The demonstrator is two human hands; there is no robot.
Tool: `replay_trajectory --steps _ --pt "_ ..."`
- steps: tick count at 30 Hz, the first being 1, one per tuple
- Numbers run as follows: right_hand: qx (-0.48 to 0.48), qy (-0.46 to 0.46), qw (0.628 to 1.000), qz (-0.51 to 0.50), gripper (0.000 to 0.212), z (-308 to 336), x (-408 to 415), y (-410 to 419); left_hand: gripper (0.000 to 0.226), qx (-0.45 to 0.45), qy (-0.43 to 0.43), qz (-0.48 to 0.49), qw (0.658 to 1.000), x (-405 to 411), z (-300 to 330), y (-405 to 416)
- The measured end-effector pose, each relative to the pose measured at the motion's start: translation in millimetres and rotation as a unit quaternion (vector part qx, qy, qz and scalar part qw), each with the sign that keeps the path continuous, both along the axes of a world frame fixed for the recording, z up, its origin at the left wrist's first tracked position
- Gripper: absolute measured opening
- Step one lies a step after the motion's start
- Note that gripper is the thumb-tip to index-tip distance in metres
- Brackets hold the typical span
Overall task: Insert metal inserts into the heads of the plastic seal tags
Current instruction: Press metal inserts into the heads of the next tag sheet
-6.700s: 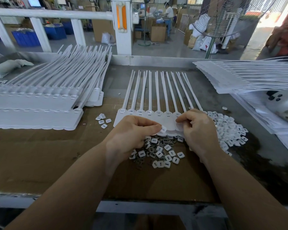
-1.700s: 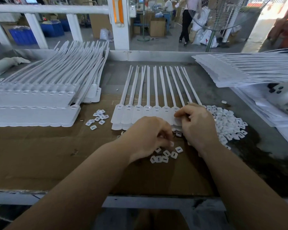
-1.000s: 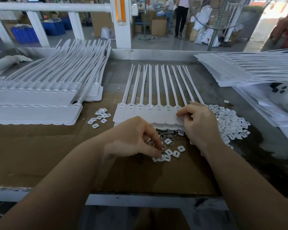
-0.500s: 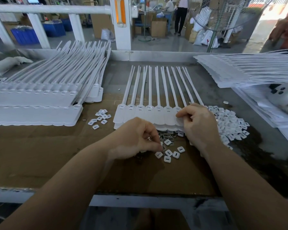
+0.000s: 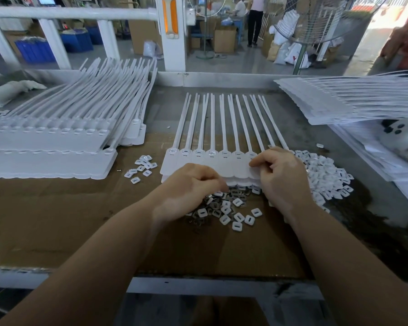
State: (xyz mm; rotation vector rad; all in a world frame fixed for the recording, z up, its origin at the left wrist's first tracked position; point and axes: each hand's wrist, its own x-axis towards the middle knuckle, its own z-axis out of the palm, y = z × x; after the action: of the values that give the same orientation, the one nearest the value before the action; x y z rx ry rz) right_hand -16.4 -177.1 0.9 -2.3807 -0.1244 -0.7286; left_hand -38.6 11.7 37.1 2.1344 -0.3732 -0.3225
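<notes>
2 hands mid-frame: left hand (image 5: 189,184) curled over insert pile (image 5: 224,208), grasp unclear; right hand (image 5: 280,175) pinches seal tag strip (image 5: 210,161) on bench (image 5: 57,220); next: seat insert in right-end head

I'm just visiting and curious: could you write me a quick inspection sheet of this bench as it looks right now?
Surface: brown cardboard sheet over a grey bench.
Job's things: joined strip of white plastic seal tags; loose metal inserts; small white plastic caps, bigger heap at right.
Clutter: stacked white tag strips at left and right.
Hands: left hand curled over the inserts, contents hidden; right hand fingers pinch the strip's right end.
Cables: nothing seen.
Surroundings: white railing, cardboard boxes, people standing behind.
</notes>
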Motion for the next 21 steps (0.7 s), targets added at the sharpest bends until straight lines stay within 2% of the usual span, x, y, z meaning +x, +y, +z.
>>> replay_trajectory --steps 3,10,15,21 --pt "-0.006 -0.001 1.0 -0.001 0.027 0.0 0.0 -0.1 0.006 0.087 -0.079 -0.023 0.993 -0.7 -0.9 -6.2" --pt "-0.003 0.005 1.0 -0.004 0.026 -0.1 0.1 -0.4 0.027 0.191 -0.149 -0.014 0.97 2.1 -8.0 -31.0" --pt "-0.005 0.018 1.0 -0.008 0.025 0.3 0.3 -0.8 0.024 0.222 -0.176 -0.027 0.959 4.0 -9.4 -37.1" --pt "-0.002 0.013 1.0 -0.003 0.025 0.5 0.1 -0.6 0.025 0.21 -0.221 -0.013 0.952 3.6 -13.6 -38.0"
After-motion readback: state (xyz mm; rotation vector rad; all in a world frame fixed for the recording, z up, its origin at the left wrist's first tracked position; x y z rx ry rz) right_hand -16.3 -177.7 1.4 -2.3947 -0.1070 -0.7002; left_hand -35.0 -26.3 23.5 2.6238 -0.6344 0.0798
